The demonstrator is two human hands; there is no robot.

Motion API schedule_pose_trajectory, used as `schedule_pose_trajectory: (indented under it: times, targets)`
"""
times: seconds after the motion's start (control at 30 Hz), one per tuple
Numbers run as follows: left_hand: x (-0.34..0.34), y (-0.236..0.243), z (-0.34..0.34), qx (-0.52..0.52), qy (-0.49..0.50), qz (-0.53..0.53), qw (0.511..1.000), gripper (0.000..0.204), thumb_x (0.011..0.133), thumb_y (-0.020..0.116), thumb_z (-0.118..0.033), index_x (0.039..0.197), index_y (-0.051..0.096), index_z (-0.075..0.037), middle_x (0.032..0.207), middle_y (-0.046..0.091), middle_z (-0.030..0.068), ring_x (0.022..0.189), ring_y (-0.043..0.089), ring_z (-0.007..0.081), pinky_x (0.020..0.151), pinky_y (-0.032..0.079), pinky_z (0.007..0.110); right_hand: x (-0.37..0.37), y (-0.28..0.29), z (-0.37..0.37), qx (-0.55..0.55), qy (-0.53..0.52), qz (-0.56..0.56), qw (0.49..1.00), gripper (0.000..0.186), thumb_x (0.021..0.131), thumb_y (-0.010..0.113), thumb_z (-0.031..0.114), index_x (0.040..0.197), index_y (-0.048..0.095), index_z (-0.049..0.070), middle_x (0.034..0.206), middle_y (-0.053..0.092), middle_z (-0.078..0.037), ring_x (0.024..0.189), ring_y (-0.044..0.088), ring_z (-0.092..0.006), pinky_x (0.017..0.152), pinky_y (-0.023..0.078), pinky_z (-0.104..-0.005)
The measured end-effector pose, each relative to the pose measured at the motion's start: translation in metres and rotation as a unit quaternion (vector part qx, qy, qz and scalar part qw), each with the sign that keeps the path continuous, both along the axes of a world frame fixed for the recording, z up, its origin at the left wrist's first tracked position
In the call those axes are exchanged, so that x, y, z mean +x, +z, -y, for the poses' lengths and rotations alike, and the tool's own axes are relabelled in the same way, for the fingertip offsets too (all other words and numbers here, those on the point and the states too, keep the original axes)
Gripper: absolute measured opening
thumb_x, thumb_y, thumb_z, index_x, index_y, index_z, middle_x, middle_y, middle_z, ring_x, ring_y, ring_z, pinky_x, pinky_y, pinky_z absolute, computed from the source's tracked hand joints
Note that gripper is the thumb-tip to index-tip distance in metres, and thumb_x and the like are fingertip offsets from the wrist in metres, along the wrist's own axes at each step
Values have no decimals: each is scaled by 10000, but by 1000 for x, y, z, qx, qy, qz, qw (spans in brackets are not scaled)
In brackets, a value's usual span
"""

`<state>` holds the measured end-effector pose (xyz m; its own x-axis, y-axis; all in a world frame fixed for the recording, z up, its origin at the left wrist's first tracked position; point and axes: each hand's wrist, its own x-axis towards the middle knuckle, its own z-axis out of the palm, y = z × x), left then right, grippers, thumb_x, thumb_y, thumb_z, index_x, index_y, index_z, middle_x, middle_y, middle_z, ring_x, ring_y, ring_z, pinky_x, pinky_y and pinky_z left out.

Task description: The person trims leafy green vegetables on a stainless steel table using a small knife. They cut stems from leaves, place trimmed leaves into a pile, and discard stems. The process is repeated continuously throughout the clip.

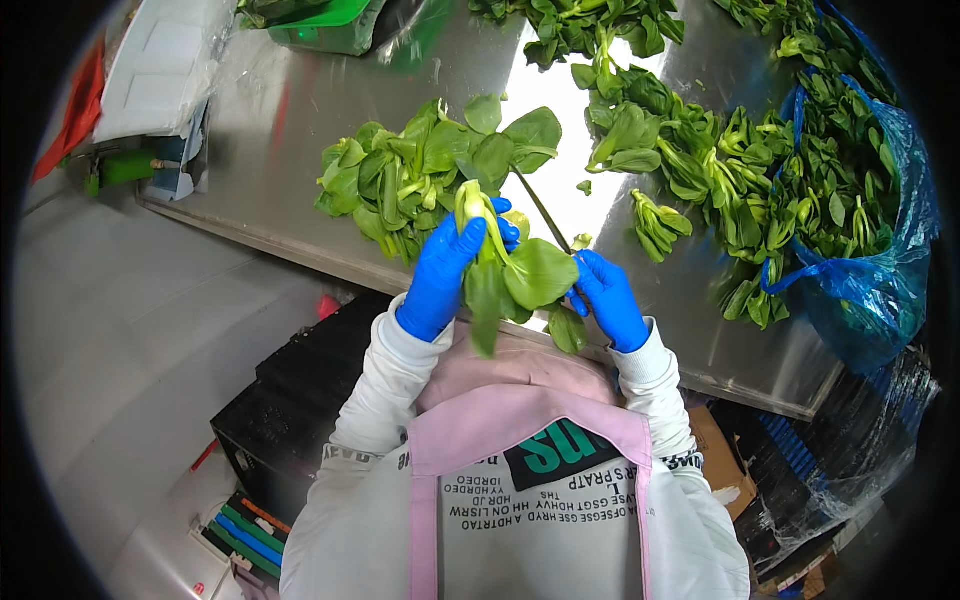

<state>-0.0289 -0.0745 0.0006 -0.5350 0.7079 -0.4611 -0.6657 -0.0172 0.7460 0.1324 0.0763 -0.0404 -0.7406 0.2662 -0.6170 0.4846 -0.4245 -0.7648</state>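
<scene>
In my left hand [447,262], gloved in blue, is a head of bok choy [540,272], its pale stem base up and its leaves hanging toward me. My right hand [607,298], also in a blue glove, is closed around a thin knife [541,210] whose narrow dark blade points away and to the left. The handle is mostly hidden in the fingers. Just beyond my left hand lies a pile of bok choy [385,180] on the metal table [270,160]. One small bok choy [658,225] rests to the right of the knife.
More bok choy [715,165] spreads across the right of the table, beside a blue plastic bag [880,280] full of leafy greens. A green scale-like tray [325,30] stands at the far left. Below the table's left edge is a black box [270,400]; a cardboard box [722,460] sits at lower right.
</scene>
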Motion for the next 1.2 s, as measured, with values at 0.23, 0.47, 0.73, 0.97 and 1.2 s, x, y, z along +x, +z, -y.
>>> schedule_pose_trajectory:
  times: [0.23,0.47,0.73,0.97,1.2]
  targets:
    - [-18,-16,-11,49,9,203,978,429,947,448,-374,1180,498,-18,958,609,92,862,601,189,802,503,307,5,10,-16,29,-104,18,994,178,852,634,207,878,563,46,672,540,-3,537,469,-62,480,373,-204]
    - [-70,-14,-84,108,5,105,989,401,941,463,-352,1205,502,-52,1100,588,85,1008,564,185,898,456,331,45,-16,-53,329,-290,73,896,211,817,688,191,911,570,44,734,573,-2,629,508,-68,555,412,-209]
    - [4,-24,-111,-76,-230,-527,815,417,781,663,-296,1131,552,-97,1144,530,102,1120,455,287,958,375,401,47,-46,-63,535,-164,203,803,636,652,796,395,1134,539,68,1077,595,-116,899,616,-290,751,492,-370]
    - [9,-67,-63,-250,-274,-759,536,306,714,683,-182,1012,625,-140,1066,545,91,1033,477,279,920,347,447,59,-53,-56,386,-207,125,890,290,754,728,193,935,578,25,805,637,-98,716,609,-183,649,482,-306]
    - [71,-28,-98,-128,-99,-134,978,328,783,718,-194,1019,598,1,881,631,80,787,589,124,739,477,243,45,-10,-22,367,-221,2,904,219,766,717,106,916,578,25,784,619,-83,700,564,-110,635,471,-276]
